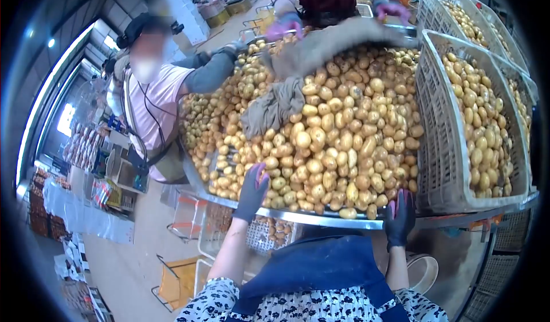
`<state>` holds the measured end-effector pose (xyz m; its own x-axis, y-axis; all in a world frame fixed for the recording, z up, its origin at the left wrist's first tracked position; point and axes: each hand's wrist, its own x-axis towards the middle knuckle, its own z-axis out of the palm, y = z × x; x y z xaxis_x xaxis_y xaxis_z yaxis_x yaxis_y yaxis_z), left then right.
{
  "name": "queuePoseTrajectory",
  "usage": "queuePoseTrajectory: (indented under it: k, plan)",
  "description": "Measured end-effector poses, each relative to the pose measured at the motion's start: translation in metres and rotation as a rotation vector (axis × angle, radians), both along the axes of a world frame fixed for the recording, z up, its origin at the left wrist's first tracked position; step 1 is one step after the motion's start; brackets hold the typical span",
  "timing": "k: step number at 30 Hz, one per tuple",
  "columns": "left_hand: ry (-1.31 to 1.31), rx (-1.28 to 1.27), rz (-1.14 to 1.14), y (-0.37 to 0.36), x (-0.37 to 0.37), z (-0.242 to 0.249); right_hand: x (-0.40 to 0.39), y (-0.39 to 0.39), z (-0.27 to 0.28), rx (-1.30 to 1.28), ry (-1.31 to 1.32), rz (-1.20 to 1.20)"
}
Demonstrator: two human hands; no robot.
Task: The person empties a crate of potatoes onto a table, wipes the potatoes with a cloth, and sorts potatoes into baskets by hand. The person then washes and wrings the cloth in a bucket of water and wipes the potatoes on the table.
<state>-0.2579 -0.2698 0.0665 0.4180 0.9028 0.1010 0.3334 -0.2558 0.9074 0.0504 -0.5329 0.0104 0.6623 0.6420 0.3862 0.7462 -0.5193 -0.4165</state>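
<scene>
Yellow-brown potatoes (pixel 344 144), a broad heap on the metal-edged worktop (pixel 321 221). Heap lies directly far of both hands; its long axis runs left to right, roughly along the near rim. Single potatoes point every which way, no common lie.

Left hand (pixel 252 193), dark glove with pink at the fingertips: reaches over the near rim, left of centre, fingers pointing far and held fairly close together, against the near edge of the heap. Cannot tell whether it pinches a potato.

Right hand (pixel 399 219), same sort of glove: at the near rim, by the heap's near right corner, fingers pointing far. Grip hidden by the angle; cannot tell if anything is held. Hands well apart, a long stretch of the near edge between them.

Nearer hand: left for the near left and middle potatoes, right for the near right corner. Crate (pixel 441 133), full of potatoes, stands just right of the right hand and bounds the heap on that side.

Grey cloth (pixel 274 109) lies on the heap, far of the left hand and a little right, well out from its fingertips. Person at left (pixel 157 87) has an arm over the far left potatoes.
</scene>
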Motion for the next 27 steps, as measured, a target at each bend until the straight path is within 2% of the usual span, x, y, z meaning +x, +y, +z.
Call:
queuePoseTrajectory:
  k: [1, 3, 4, 6, 8, 11, 12, 13, 14, 15, 16, 18, 19, 20, 22, 24, 26, 27]
  plan:
    - [0.005, 0.021, 0.009, 0.032, 0.003, -0.016, 0.000, 0.003, 0.004, -0.005, 0.006, -0.008]
    - [0.098, 0.139, -0.019, 0.071, 0.028, 0.018, -0.004, 0.004, 0.011, -0.028, 0.060, -0.001]
    - [0.054, 0.208, -0.013, 0.100, 0.034, 0.004, -0.005, 0.003, 0.010, -0.040, 0.059, -0.010]
    - [-0.326, -0.068, -0.097, 0.126, 0.063, 0.019, -0.002, 0.003, 0.009, -0.049, 0.116, 0.003]
    - [0.328, 0.477, -0.044, 0.165, 0.079, 0.024, 0.001, 0.005, 0.007, -0.057, 0.107, 0.005]
    - [0.458, 0.551, 0.029, 0.194, 0.109, 0.024, 0.000, 0.011, 0.010, -0.066, 0.131, 0.010]
    - [0.455, 0.535, 0.023, 0.203, 0.113, 0.012, 0.002, 0.020, 0.013, 0.040, 0.083, 0.078]
    - [0.129, 0.259, -0.071, 0.214, 0.112, -0.007, 0.002, 0.031, 0.019, 0.142, 0.035, 0.151]
    - [-0.197, -0.018, -0.155, 0.221, 0.110, -0.020, -0.001, 0.045, 0.031, 0.128, 0.050, 0.199]
    - [0.106, 0.217, -0.044, 0.224, 0.104, -0.023, -0.003, 0.061, 0.044, 0.004, -0.070, 0.242]
    - [0.104, 0.199, -0.044, 0.220, 0.101, -0.031, -0.013, 0.085, 0.058, 0.036, -0.091, 0.288]
    - [-0.086, 0.055, 0.030, 0.219, 0.096, -0.039, -0.023, 0.115, 0.056, -0.009, -0.159, 0.388]
    - [-0.324, -0.092, 0.072, 0.186, 0.099, 0.004, -0.030, 0.134, 0.063, -0.117, -0.177, 0.453]
    - [-0.332, -0.089, 0.084, 0.184, 0.090, 0.020, -0.033, 0.147, 0.067, -0.226, -0.193, 0.520]
    - [-0.151, 0.165, 0.243, 0.188, 0.059, 0.041, -0.025, 0.165, 0.067, -0.199, -0.198, 0.540]
    - [-0.622, -0.065, 0.203, 0.195, 0.033, 0.067, -0.016, 0.178, 0.068, -0.177, -0.201, 0.574]
    - [-0.496, 0.278, 0.352, 0.191, 0.012, 0.106, -0.009, 0.187, 0.071, -0.249, -0.231, 0.527]
    - [-0.638, 0.160, 0.262, 0.185, 0.000, 0.136, -0.007, 0.193, 0.071, -0.231, -0.285, 0.516]
